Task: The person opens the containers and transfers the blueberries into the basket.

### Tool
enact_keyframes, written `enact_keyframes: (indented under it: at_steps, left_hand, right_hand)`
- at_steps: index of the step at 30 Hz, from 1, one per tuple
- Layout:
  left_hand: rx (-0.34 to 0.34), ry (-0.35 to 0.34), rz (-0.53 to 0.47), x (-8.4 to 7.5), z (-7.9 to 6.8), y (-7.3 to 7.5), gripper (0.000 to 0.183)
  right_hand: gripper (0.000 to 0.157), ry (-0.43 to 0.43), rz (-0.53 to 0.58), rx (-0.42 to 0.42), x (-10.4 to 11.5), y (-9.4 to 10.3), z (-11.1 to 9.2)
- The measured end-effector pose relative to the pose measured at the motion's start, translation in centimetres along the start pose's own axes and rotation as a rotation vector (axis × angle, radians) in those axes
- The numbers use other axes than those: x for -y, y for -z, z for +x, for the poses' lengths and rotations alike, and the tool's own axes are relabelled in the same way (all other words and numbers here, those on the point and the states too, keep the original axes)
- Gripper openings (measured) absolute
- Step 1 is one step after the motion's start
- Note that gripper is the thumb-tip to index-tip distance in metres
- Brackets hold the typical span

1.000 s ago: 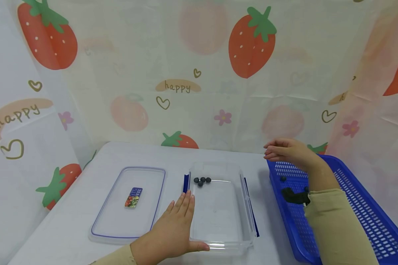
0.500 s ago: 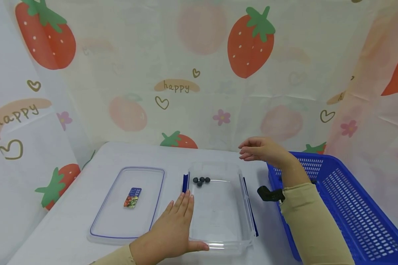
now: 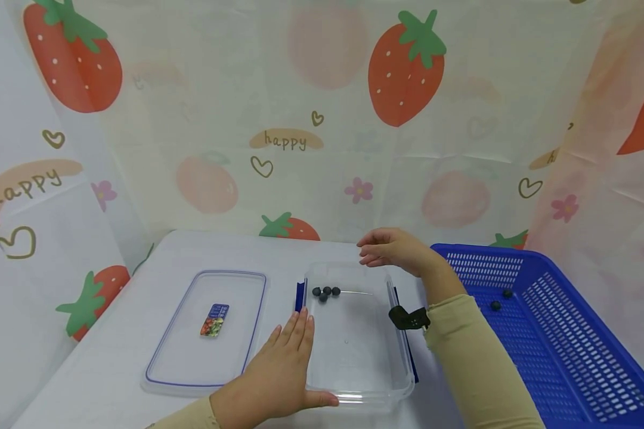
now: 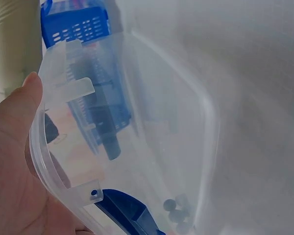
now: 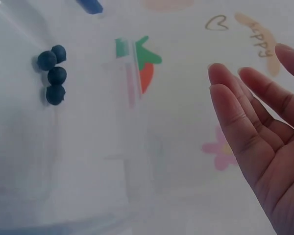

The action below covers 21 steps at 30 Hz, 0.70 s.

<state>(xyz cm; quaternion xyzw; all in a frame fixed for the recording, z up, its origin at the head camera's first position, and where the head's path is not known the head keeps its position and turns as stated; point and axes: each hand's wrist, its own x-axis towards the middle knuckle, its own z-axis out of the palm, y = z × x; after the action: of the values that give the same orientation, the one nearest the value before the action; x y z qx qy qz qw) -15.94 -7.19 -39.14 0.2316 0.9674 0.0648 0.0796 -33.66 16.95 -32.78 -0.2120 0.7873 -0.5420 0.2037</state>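
Observation:
My left hand (image 3: 273, 363) rests against the left side and near corner of a clear plastic food container (image 3: 349, 396), its thumb along the near rim. In the left wrist view the thumb (image 4: 19, 103) lies at the container's edge. Several blueberries (image 3: 326, 292) sit in the container's far left corner. Above the container's far right side hangs my right hand (image 3: 399, 250), its fingers loosely bent and pointing left. The right wrist view shows these fingers (image 5: 235, 112) apart, with nothing visible between them; part of the hand is cut off there.
A clear lid (image 3: 166, 381) with a blue seal and a colourful label (image 3: 214, 320) lies left of the container. On the right stands a blue perforated basket (image 3: 595, 333), with two blueberries (image 3: 496, 305) visible inside. A printed curtain (image 3: 300, 190) hangs behind the table.
My right hand has moved left from over the basket to above the container's far right side, uncovering two blueberries in the basket. The left hand has stayed in place.

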Motion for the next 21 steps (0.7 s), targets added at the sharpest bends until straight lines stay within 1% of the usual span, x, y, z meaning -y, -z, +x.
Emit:
enact_keyframes:
  at_steps: [8, 16, 18, 21]
  left_hand:
    - [0.001, -0.002, -0.006, 0.1, 0.1, 0.0, 0.124]
    - [-0.003, -0.007, -0.015, 0.2, 0.2, -0.1, 0.123]
    - [-0.006, -0.011, -0.011, 0.3, 0.2, -0.1, 0.123]
    - [-0.012, -0.02, -0.008, 0.3, 0.2, -0.1, 0.123]
  right_hand:
    - [0.026, 0.01, 0.004, -0.028, -0.8, -2.1, 1.6]
    - [0.018, -0.054, 0.001, -0.11, -0.8, -5.1, 3.6]
    - [0.018, -0.063, 0.005, -0.113, -1.0, -5.9, 4.1]
    - [0.018, -0.08, 0.008, -0.097, -1.5, -6.9, 4.6]
